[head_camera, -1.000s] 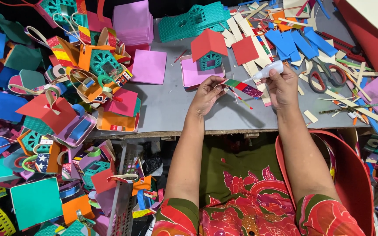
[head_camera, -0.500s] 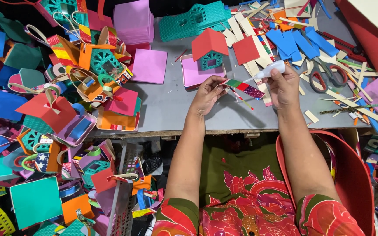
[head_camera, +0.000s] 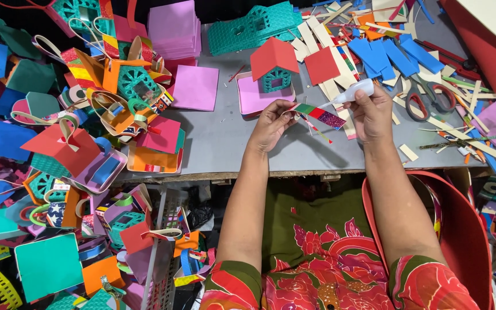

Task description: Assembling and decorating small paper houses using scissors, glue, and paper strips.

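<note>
Glue bottle nozzle pointing left, toward striped strip

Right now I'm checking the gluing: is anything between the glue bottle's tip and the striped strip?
Nothing visible. The right hand holds the glue bottle, its tip just above the striped strip pinched by the left hand.

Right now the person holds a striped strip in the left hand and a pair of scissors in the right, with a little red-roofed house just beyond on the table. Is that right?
Not quite. In the head view the right hand holds a small white squeeze bottle, not scissors; the scissors lie on the grey table to the right. The left hand does hold the striped strip, and the red-roofed house sits just beyond.
</note>
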